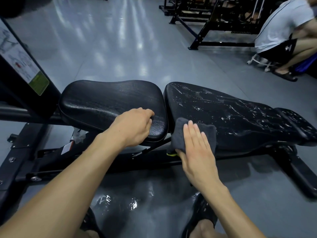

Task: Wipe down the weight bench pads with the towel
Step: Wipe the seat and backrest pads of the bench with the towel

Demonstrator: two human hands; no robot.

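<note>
The person's right hand (197, 152) lies flat with straight fingers on a dark grey towel (193, 134), pressing it against the near edge of the long back pad (240, 115), close to the gap beside the seat pad (109, 100). The left hand (135, 126) rests on the near right corner of the seat pad, its fingers curled over the edge as if steadying the bench. The towel looks soft, light and limp (it folds over the pad's edge and bunches under the palm), so it likely handles best spread out beneath a flat palm rather than pinched at a corner. The back pad shows pale wet streaks across its top, which suggests most of it is not yet wiped; the seat pad looks duller and drier
</note>
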